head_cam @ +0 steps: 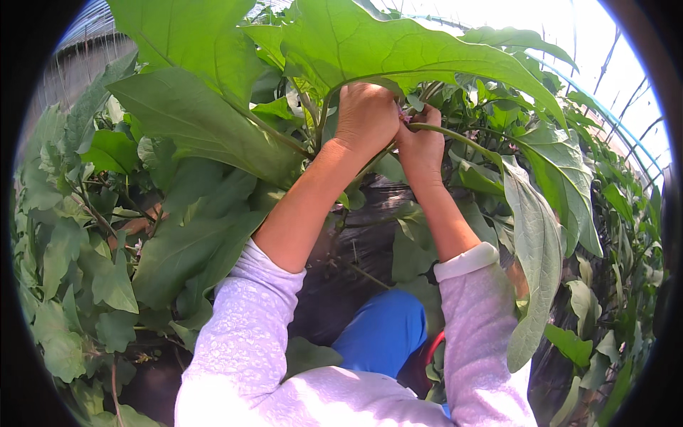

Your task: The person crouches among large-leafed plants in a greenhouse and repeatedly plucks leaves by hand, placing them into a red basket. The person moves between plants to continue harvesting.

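Both arms reach up into a leafy plant that looks like eggplant, with large green leaves [427, 48]. My left hand [368, 117] is bent at the wrist among the stems, its fingers hidden behind the hand and under a broad leaf. Just right of it, my right hand [422, 141] has its fingers curled at a purple flower [404, 114] and beside a green leaf stem [459, 136]. Whether the fingers pinch the flower or a stem cannot be told. A long drooping leaf [533, 256] hangs over the right sleeve.
Dense leaves [197, 256] crowd the left, and more plants [619, 213] line the right. Dark plastic film [341, 288] covers the ground. A blue-clad knee [381, 331] is below, beside a red curved rim [433, 355]. A light-blue pipe [613, 120] and thin rods stand at the upper right.
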Action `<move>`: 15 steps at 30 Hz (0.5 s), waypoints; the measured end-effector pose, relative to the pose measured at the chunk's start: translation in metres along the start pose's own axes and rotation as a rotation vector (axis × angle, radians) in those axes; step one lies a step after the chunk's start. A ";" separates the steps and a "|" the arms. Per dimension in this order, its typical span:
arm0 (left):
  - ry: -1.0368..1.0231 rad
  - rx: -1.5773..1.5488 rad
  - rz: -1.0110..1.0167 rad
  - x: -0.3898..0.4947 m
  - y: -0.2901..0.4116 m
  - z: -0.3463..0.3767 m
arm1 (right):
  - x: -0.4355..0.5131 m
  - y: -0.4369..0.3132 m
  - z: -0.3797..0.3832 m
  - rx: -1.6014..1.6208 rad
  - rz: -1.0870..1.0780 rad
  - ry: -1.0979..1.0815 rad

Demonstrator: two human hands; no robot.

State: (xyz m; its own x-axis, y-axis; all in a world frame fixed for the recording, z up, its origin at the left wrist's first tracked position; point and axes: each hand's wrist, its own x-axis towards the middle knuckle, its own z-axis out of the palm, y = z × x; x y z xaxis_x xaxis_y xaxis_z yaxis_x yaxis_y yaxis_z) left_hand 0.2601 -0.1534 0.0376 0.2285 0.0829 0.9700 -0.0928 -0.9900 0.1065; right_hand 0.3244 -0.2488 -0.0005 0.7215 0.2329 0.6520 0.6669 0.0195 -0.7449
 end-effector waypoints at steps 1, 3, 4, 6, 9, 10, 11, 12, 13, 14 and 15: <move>0.004 0.000 -0.025 0.004 0.001 0.001 | 0.000 0.001 -0.001 0.029 0.004 0.018; 0.069 -0.013 -0.179 0.011 -0.001 0.006 | 0.000 0.004 -0.002 0.066 -0.007 0.051; 0.006 -0.141 -0.363 0.016 -0.004 0.008 | 0.000 0.004 -0.003 0.073 -0.020 0.068; -0.098 -0.414 -0.696 0.025 -0.013 0.014 | 0.001 0.006 -0.004 0.109 -0.047 0.081; -0.340 -0.760 -0.899 0.029 -0.019 0.020 | 0.001 0.011 -0.005 0.147 -0.045 0.066; -0.430 -0.852 -0.996 0.031 -0.020 0.021 | 0.001 0.013 -0.006 0.125 -0.012 0.061; -0.410 -0.798 -0.969 0.031 -0.020 0.022 | 0.002 0.015 -0.006 0.124 -0.008 0.062; -0.381 -0.832 -0.972 0.033 -0.021 0.021 | 0.003 0.017 -0.006 0.096 0.021 0.081; -0.365 -0.868 -0.978 0.034 -0.021 0.019 | 0.006 0.019 -0.006 0.089 0.021 0.103; -0.331 -0.909 -0.978 0.036 -0.022 0.017 | 0.009 0.020 -0.005 0.074 0.037 0.122; -0.292 -0.951 -0.990 0.037 -0.022 0.015 | 0.012 0.021 -0.004 0.065 0.109 0.104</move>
State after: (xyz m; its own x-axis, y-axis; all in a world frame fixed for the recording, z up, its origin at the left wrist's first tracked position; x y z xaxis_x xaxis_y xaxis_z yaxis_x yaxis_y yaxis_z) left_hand 0.2847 -0.1305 0.0682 0.7644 0.5486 0.3389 -0.3616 -0.0703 0.9297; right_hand 0.3481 -0.2495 -0.0074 0.8066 0.1354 0.5754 0.5725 0.0636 -0.8175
